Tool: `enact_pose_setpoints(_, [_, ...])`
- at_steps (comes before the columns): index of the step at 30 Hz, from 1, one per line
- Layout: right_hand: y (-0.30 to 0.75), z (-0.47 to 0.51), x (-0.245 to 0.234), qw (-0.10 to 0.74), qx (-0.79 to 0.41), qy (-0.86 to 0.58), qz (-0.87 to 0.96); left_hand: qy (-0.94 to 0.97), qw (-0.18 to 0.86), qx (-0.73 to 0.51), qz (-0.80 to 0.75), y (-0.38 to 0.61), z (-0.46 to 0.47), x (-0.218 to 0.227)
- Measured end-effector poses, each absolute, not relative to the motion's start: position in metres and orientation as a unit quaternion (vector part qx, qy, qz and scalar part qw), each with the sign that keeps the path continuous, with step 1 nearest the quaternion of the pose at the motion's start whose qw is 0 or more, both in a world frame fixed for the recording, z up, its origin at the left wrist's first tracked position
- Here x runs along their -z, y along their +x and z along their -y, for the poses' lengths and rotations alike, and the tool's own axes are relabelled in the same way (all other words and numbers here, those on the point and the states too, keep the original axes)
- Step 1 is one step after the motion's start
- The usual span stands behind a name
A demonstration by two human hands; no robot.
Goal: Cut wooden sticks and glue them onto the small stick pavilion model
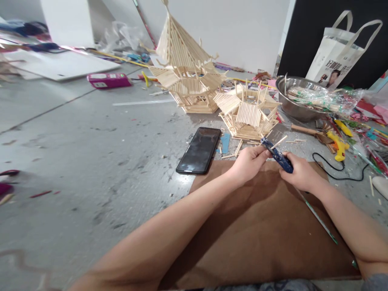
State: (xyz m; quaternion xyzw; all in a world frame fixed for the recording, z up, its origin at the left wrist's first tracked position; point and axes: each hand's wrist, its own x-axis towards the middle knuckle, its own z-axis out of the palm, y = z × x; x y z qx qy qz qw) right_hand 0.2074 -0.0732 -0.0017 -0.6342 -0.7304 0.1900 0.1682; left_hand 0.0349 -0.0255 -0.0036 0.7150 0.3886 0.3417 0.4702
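My right hand (300,171) is wrapped round a blue hand tool (281,159) that looks like cutting pliers, its head pointing away to the left. Against that head, my left hand (250,161) pinches a thin wooden stick (279,142); the exact contact is partly covered by the fingers. Both hands are over the far edge of a brown board (257,234). Just beyond them stands a small stick-built pavilion section (248,115) with slatted roof panels. A taller stick pavilion (188,68) with a pointed roof rises behind it. A green-marked stick (321,222) lies beneath my right forearm.
A black phone (199,150) lies left of the hands. At the right are a metal bowl (298,113) of bagged sticks, a yellow glue gun (338,145) with a black cord, and a white tote bag (333,56). A purple pack (109,80) sits on the floor at the far left.
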Motion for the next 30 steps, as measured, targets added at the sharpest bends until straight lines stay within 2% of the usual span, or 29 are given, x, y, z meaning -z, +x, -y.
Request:
enact_pose_setpoints(10, [0.205,0.075,0.004,0.113,-0.129,-0.658,0.733,0.741,0.429,-0.33,-0.397,0.035,0.027,0.005])
enact_pose_setpoints(19, [0.199,0.074,0.0,0.098,-0.159,-0.682,0.707,0.776,0.369,-0.294,-0.417,0.036,0.022,0.01])
enact_pose_setpoints(24, [0.213,0.062,0.0,0.083,-0.265,-0.695,0.663,0.812,0.287,-0.226,-0.455,0.036,0.019,0.019])
enact_pose_setpoints(30, [0.231,0.058,0.012,0.06,-0.427,-0.699,0.571,0.849,0.222,-0.067,-0.474,0.039,0.025,0.025])
